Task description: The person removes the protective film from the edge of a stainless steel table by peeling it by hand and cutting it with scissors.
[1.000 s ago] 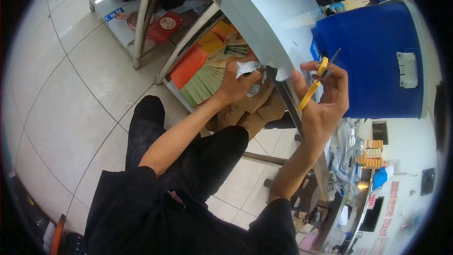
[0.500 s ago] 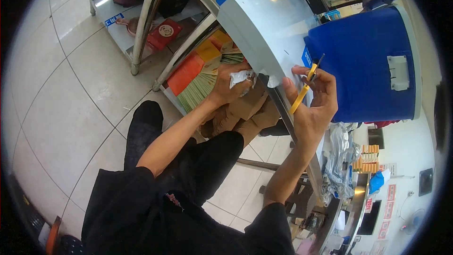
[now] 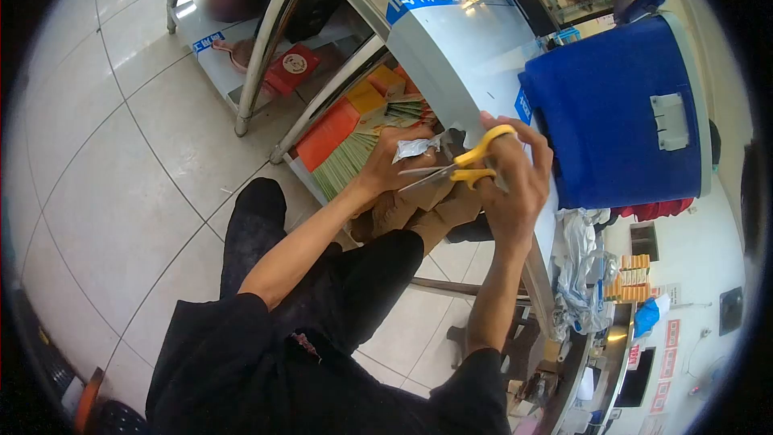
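Note:
My left hand (image 3: 390, 163) is closed around a crumpled silver-white wrapper (image 3: 414, 149), in front of the lower shelf. From the right, my right hand (image 3: 517, 181) holds yellow-handled scissors (image 3: 481, 155), with fingers through the handle loops. The scissor blades are apart and point left, close beside my left hand and just below the wrapper. Behind my left hand lie green-and-white packets (image 3: 346, 163) and brown cardboard (image 3: 435, 197). What else my left hand may hold inside its fingers is hidden.
A metal table (image 3: 451, 56) with a blue label edges over the shelf. On it stands a large blue bin (image 3: 616, 113). Plastic bags (image 3: 576, 274) lie further right. Metal table legs (image 3: 270, 48) and a red box (image 3: 291, 69) are at upper left.
My right hand has turned and moved left and down toward my left hand. The scissors, earlier pointing up and away, now have their blades spread beside the wrapper. My left hand keeps its hold.

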Motion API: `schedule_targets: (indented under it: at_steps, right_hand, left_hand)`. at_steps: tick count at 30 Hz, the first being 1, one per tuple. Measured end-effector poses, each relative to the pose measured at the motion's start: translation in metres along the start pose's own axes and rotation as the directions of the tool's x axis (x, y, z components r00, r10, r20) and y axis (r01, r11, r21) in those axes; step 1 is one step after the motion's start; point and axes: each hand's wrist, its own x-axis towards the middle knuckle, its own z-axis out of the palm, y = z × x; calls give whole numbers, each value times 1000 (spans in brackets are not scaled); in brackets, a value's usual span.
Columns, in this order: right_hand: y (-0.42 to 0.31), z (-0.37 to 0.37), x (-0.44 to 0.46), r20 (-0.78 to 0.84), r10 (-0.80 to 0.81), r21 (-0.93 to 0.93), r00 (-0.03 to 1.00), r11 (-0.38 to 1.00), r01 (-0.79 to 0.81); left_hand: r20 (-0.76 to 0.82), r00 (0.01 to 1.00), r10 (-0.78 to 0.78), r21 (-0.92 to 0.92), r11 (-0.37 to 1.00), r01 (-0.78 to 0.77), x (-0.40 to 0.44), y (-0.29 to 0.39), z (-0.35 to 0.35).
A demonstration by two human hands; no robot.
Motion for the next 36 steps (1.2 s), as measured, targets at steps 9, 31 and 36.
schedule_targets:
  at_steps: [9,31,36]
  right_hand:
    - [-3,10,25,209,-380,-213,901,882,421]
    - [-1,-23,35,280,-419,-102,864,882,461]
    - [13,-20,32,237,-475,-78,848,860,504]
  left_hand:
    - [-76,983,169,64,984,-164,-4,-6,4]
    - [-161,978,132,32,991,-128,-6,12,7]
    - [-144,989,13,-23,1000,-16,-10,14,11]
